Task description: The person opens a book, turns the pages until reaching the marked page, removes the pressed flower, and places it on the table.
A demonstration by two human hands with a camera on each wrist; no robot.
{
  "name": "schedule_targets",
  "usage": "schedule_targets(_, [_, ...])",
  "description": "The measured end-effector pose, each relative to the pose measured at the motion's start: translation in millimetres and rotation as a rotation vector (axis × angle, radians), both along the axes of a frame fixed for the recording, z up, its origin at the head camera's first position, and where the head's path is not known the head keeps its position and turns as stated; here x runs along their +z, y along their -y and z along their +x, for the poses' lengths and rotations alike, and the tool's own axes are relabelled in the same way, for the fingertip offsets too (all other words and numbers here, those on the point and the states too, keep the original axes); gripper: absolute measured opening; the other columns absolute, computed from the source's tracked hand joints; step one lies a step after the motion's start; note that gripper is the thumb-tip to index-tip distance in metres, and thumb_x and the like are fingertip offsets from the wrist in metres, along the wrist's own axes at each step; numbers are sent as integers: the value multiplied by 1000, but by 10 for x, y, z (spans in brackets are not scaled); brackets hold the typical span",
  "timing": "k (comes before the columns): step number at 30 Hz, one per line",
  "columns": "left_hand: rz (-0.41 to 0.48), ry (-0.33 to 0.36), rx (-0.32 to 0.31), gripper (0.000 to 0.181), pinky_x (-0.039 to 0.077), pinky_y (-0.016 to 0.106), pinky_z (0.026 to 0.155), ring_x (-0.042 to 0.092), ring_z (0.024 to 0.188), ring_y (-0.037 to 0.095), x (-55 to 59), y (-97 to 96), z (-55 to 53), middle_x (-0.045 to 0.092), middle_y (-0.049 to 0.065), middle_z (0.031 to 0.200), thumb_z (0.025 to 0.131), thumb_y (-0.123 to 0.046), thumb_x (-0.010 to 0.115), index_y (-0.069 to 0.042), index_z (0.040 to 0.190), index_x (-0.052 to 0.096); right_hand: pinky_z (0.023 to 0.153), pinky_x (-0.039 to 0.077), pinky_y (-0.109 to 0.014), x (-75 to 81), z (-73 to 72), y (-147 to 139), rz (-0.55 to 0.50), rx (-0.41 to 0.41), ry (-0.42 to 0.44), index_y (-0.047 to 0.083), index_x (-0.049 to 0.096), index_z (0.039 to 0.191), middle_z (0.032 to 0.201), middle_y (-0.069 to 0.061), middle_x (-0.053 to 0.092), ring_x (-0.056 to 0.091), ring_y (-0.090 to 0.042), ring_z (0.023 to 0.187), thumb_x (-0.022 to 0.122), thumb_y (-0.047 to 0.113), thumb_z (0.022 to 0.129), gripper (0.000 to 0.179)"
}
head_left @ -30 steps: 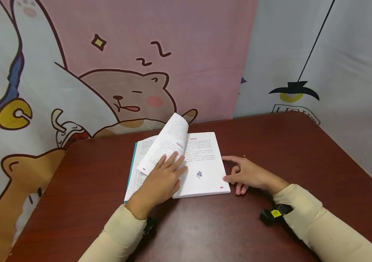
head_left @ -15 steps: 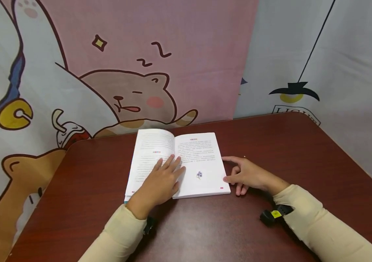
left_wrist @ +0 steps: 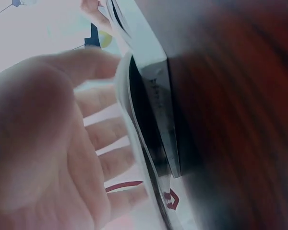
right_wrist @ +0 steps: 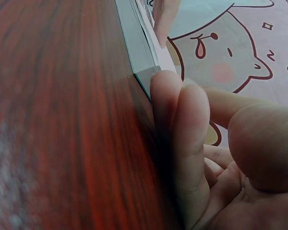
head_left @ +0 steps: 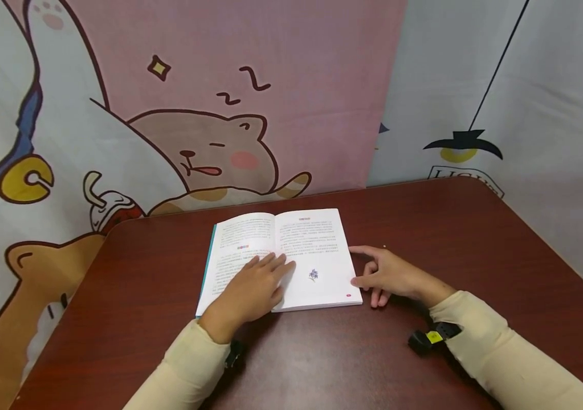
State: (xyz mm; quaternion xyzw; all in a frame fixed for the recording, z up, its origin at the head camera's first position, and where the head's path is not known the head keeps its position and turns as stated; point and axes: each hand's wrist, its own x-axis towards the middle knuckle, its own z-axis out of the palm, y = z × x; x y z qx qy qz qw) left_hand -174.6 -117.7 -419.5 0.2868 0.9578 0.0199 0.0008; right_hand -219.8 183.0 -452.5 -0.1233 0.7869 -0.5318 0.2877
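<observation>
Glossy woodgrain table (head_left: 317, 364), splayed book (head_left: 312, 247), left grip (head_left: 252, 287) spread atop, right grip (head_left: 390, 273) at its edge, closure unclear.

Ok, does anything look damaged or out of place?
Only a tiny pale speck on the table, beyond the right hand: it contrasts with the dark surface, but is too small to identify. The open book shows no visible damage.

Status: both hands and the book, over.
Left hand resting on open book. Right hand at its right edge. In the way: left hand, partly covering left page.
</observation>
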Motion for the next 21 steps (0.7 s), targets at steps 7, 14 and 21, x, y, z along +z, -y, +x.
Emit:
schedule_targets(7, [42, 60, -26, 64, 28, 59, 104, 38, 133, 22, 15, -41, 23, 40, 3, 145, 83, -54, 56, -26, 138, 42, 46, 52, -45, 6, -1, -11, 1, 5, -10, 20, 26, 142, 73, -15, 57, 63, -28, 49, 73, 25, 78, 79])
schedule_targets(14, [42, 29, -38, 67, 29, 61, 101, 39, 132, 24, -26, -64, 39, 41, 4, 145, 79, -61, 56, -29, 137, 44, 43, 51, -41, 18, 12, -5, 13, 4, -11, 21, 27, 142, 73, -15, 57, 63, -27, 48, 72, 25, 78, 79])
schedule_targets(21, [28, -5, -41, 65, 31, 60, 101, 40, 131, 25, -41, -65, 42, 41, 5, 144, 80, -61, 55, -30, 136, 45, 43, 50, -42, 22, 6, -6, 22, 18, -35, 23, 27, 143, 73, -15, 56, 63, -28, 48, 70, 26, 80, 77])
